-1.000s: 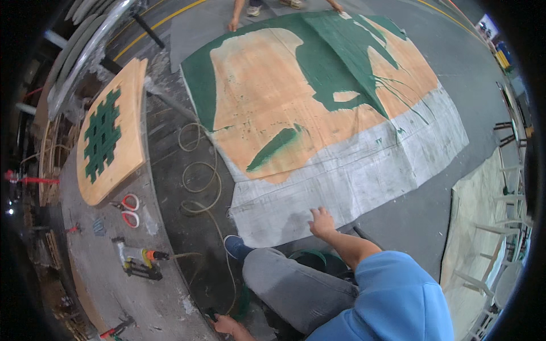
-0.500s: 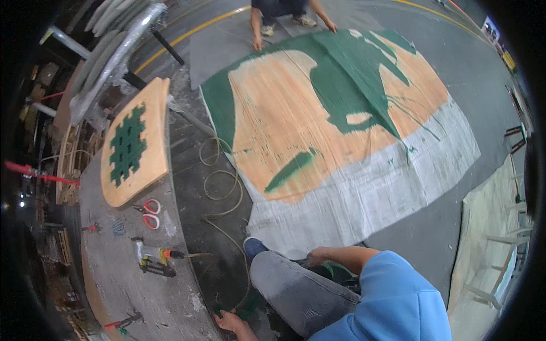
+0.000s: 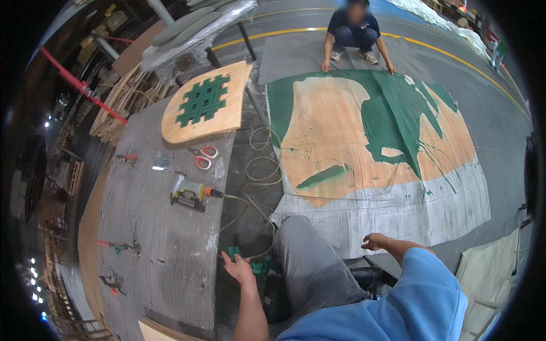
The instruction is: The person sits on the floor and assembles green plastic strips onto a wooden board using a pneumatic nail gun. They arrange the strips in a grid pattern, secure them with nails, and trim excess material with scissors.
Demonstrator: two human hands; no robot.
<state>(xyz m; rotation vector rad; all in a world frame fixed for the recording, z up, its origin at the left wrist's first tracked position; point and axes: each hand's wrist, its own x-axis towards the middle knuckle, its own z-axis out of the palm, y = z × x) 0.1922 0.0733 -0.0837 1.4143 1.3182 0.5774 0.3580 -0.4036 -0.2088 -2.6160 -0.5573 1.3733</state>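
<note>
At the table's right edge is my left hand (image 3: 239, 269), its fingers round the end of a green webbing strap (image 3: 234, 250). More green webbing (image 3: 261, 265) hangs or lies just beside it, low between the table and my leg. My right hand (image 3: 375, 241) is over the near edge of the large painted sheet (image 3: 392, 219), fingers loosely apart and nothing visible in them. On the table lie a staple gun (image 3: 190, 193) joined to an air hose (image 3: 250, 199), red-and-white scissors (image 3: 205, 157), and a rounded wooden panel (image 3: 233, 116) with woven green webbing.
A person (image 3: 355, 34) squats at the far edge of the sheet, both hands on it. The hose coils on the floor right of the table (image 3: 148, 250). Pliers-like tools (image 3: 116, 284) and small metal strips (image 3: 161, 163) lie on the table. Plastic-wrapped pads (image 3: 193, 28) stand behind.
The view has tilted up and turned left, showing more of the squatting person. My right hand has lifted away from the dark seat and green strap beside my leg; my left stays by the table edge.
</note>
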